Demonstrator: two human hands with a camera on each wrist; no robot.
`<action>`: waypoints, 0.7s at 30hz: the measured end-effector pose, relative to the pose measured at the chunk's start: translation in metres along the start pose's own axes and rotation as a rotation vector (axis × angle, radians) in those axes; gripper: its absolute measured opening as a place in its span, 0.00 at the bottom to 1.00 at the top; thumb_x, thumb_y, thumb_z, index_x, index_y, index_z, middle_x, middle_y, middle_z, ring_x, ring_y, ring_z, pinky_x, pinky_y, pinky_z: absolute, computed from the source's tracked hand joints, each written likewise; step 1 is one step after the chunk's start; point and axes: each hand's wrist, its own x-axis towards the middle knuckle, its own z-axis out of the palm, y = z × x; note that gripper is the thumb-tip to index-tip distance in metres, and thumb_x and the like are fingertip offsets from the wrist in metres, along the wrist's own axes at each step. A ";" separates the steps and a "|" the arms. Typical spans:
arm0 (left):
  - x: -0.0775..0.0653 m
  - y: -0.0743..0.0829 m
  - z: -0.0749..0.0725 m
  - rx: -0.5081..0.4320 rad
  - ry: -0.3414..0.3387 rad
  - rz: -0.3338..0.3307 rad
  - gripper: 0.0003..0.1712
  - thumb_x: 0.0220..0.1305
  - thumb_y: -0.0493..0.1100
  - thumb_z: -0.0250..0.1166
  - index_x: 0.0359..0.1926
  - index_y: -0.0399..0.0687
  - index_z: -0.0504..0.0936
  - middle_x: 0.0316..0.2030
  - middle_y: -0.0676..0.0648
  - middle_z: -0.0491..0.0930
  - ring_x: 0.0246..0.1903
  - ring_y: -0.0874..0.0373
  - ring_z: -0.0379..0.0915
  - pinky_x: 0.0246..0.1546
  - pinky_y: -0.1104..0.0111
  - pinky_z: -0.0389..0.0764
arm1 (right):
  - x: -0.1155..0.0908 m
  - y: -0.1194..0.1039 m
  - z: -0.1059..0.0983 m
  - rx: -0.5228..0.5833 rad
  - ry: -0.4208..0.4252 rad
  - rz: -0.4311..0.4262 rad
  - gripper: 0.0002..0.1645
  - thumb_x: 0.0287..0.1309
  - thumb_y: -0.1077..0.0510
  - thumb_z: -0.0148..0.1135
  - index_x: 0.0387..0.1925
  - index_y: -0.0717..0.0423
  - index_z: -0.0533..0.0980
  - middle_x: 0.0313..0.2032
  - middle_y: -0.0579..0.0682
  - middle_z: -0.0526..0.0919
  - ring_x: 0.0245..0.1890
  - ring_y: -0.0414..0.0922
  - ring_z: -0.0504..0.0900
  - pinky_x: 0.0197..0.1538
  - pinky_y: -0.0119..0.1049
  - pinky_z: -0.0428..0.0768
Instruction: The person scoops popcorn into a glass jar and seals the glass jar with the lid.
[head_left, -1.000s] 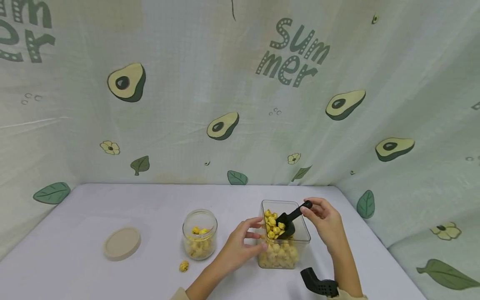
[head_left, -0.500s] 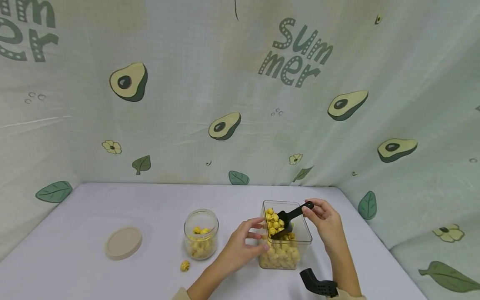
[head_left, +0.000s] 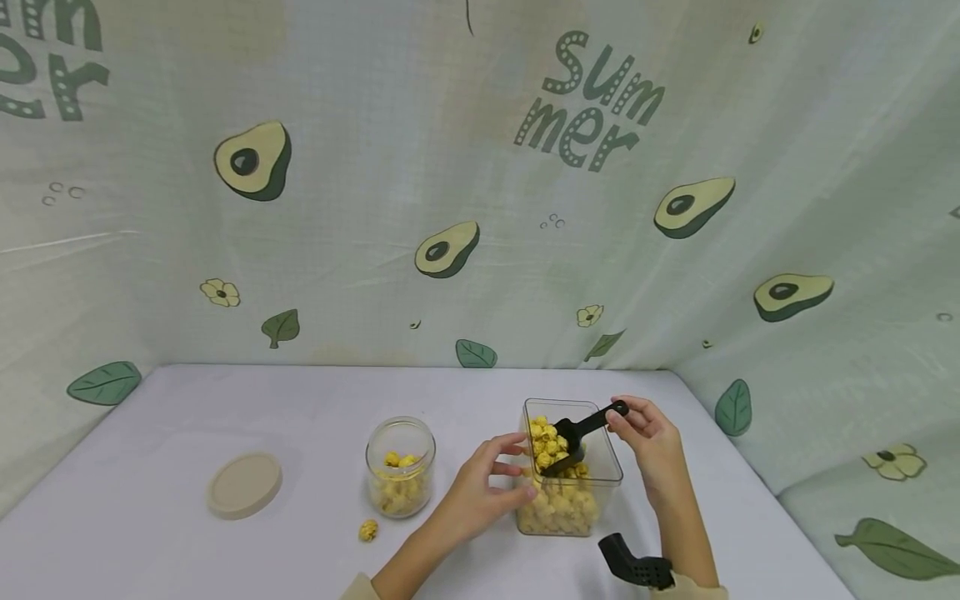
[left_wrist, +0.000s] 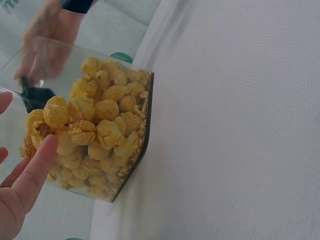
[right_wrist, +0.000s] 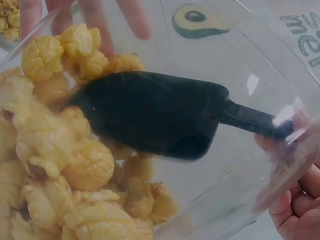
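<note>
Over the past second, the black scoop (head_left: 576, 433) has shifted its bowl toward the left side of the clear rectangular container (head_left: 606, 467) and turned it over; its handle has barely moved, and the jar and lid keep their places. The container stands upright on the white-covered table (head_left: 322, 417), with caramel-coated popcorn (head_left: 558, 507) heaped higher at its left and sloping down beneath the scoop.

Thumb and fingers of the right hand (head_left: 651, 442) pinch the end of the handle above the container's right rim. The left hand (head_left: 483, 496) is spread, thumb toward the front and fingers along the left side; it appears to steady the wall without closing around it, though how firmly it presses cannot be told.

Beside the left forearm stands an open glass jar (head_left: 378, 450), partly filled with the same popcorn, a single loose kernel (head_left: 368, 530) lying near its base. Farther left lies a round beige lid (head_left: 245, 485).

Because the pinch is only at the handle's end, a jammed bowl could twist in the fingers. Levering against the rim might tip the container if the left hand's support is light, and an overfilled or tilted bowl could shed pieces onto the table.
</note>
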 end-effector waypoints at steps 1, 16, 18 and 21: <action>0.000 0.000 0.000 0.001 0.000 0.001 0.35 0.56 0.44 0.67 0.64 0.55 0.65 0.55 0.43 0.69 0.49 0.51 0.72 0.41 0.70 0.80 | 0.000 0.001 -0.001 0.012 0.005 0.000 0.14 0.57 0.60 0.63 0.44 0.60 0.73 0.27 0.32 0.82 0.28 0.32 0.78 0.39 0.23 0.75; 0.000 0.000 0.000 -0.002 -0.001 0.003 0.35 0.55 0.44 0.67 0.64 0.56 0.65 0.55 0.43 0.69 0.50 0.50 0.72 0.41 0.71 0.79 | 0.003 0.009 -0.005 0.161 0.027 -0.012 0.07 0.58 0.64 0.60 0.39 0.52 0.75 0.24 0.36 0.82 0.26 0.33 0.76 0.37 0.26 0.71; 0.000 0.000 0.000 -0.006 -0.002 0.006 0.35 0.55 0.43 0.67 0.64 0.55 0.65 0.55 0.43 0.69 0.50 0.50 0.72 0.41 0.71 0.79 | 0.004 0.010 -0.006 0.196 0.025 -0.009 0.07 0.58 0.64 0.60 0.39 0.55 0.75 0.24 0.37 0.82 0.25 0.34 0.76 0.37 0.26 0.71; -0.001 0.001 0.000 -0.007 -0.004 0.004 0.35 0.55 0.44 0.67 0.64 0.55 0.65 0.55 0.43 0.69 0.49 0.51 0.72 0.41 0.71 0.79 | 0.004 0.010 -0.007 0.250 0.019 -0.011 0.07 0.58 0.65 0.59 0.40 0.56 0.76 0.24 0.38 0.82 0.25 0.34 0.77 0.37 0.25 0.72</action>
